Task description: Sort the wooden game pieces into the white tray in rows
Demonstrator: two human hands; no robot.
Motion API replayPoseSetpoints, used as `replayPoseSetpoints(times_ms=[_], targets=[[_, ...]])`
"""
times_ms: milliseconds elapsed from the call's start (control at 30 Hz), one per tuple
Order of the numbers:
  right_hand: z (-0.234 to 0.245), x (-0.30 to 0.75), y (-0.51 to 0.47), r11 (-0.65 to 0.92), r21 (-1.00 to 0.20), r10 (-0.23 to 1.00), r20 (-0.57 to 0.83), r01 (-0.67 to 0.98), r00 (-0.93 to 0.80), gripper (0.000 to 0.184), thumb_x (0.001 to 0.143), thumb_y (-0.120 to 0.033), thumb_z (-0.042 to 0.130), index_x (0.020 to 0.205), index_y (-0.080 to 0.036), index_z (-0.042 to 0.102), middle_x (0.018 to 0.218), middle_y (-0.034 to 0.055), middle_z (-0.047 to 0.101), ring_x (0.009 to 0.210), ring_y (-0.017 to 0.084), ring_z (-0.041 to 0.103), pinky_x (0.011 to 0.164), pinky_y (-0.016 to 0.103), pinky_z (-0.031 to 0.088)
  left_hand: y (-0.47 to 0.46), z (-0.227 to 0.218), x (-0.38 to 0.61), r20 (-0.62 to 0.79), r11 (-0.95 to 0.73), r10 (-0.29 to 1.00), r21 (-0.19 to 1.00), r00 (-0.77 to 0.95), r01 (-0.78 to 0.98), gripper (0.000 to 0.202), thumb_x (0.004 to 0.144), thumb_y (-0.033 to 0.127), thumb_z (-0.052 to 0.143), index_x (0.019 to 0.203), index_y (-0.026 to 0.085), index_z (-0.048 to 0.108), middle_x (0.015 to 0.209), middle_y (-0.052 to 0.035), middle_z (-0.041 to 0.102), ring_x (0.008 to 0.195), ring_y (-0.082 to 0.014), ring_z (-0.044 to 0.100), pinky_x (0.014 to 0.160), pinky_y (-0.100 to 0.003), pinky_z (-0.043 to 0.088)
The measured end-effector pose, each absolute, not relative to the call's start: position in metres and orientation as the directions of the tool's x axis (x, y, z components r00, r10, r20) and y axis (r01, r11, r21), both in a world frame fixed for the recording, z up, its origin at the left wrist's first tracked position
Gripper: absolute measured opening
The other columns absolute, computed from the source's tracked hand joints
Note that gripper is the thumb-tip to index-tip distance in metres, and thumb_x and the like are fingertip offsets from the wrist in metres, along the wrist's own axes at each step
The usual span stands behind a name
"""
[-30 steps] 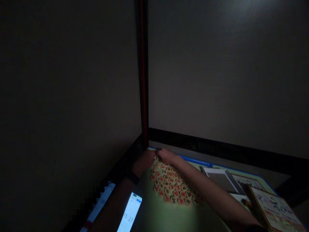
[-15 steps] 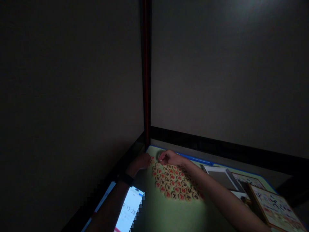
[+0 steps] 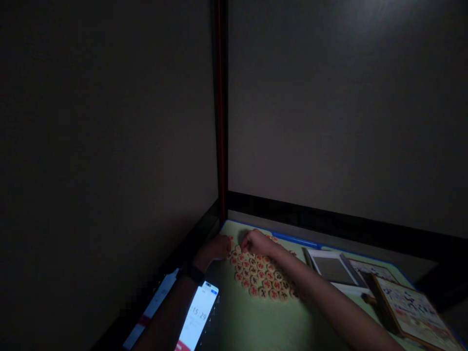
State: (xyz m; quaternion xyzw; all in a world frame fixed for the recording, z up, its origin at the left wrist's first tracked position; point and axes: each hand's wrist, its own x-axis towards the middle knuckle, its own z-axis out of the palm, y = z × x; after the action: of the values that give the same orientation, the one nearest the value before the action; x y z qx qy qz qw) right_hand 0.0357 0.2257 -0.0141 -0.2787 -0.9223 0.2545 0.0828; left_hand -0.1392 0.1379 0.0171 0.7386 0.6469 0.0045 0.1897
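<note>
At the far-left corner of the green mat (image 3: pixel 248 321), the disc cluster (image 3: pixel 261 278) spreads near-right from both hands; left hand (image 3: pixel 215 247) at its left rim, right hand (image 3: pixel 256 242) at its far rim, fingers curled, pinch too dim to tell

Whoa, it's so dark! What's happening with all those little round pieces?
A person reaches both hands over a green mat in a dim corner. The left hand and the right hand are at the far edge of a packed patch of round wooden game pieces, marked in red and black and lying flat. It is too dark to tell whether either hand holds one. A lit phone lies by the left forearm, and a printed game board sits to the right.
</note>
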Motion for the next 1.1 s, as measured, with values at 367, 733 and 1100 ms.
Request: replayPoseSetpoints(times_ms=[367, 733, 1100], targets=[[-0.013, 0.034, 0.231, 0.793, -0.409, 0.502, 0.016, 0.452, -0.865, 0.032, 0.068, 0.001, 0.060, 0.080, -0.019, 0.082, 0.080, 0.0030, 0.080, 0.078, 0.019, 0.074, 0.070, 0.021, 0.051, 0.132, 0.022, -0.139, -0.254, -0.015, 0.963, 0.284, 0.090, 0.959, 0.023, 0.067, -0.002, 0.060, 0.078, 0.014, 0.073, 0.082, -0.0067, 0.074, 0.072, -0.0168, 0.067, 0.062, -0.021, 0.045], [0.010, 0.022, 0.230, 0.809, -0.182, 0.562, -0.042, 0.559, -0.826, 0.033, 0.075, -0.003, 0.058, 0.095, -0.017, 0.080, 0.095, 0.0094, 0.079, 0.089, 0.023, 0.072, 0.071, 0.024, 0.047, 0.139, 0.015, -0.143, -0.183, -0.028, 0.980, 0.254, 0.076, 0.967, 0.019, 0.071, 0.003, 0.061, 0.081, 0.014, 0.072, 0.082, -0.0080, 0.073, 0.076, -0.0198, 0.067, 0.068, -0.025, 0.049], [0.024, -0.004, 0.224, 0.816, -0.043, 0.554, -0.225, 0.577, -0.801, 0.027, 0.077, -0.008, 0.063, 0.096, -0.018, 0.080, 0.101, 0.0108, 0.079, 0.094, 0.025, 0.073, 0.074, 0.024, 0.051, 0.158, 0.002, -0.126, -0.094, -0.047, 0.993, 0.228, 0.070, 0.973, 0.028, 0.085, 0.005, 0.049, 0.094, 0.010, 0.074, 0.099, -0.0148, 0.074, 0.095, -0.0222, 0.069, 0.083, -0.026, 0.050]])
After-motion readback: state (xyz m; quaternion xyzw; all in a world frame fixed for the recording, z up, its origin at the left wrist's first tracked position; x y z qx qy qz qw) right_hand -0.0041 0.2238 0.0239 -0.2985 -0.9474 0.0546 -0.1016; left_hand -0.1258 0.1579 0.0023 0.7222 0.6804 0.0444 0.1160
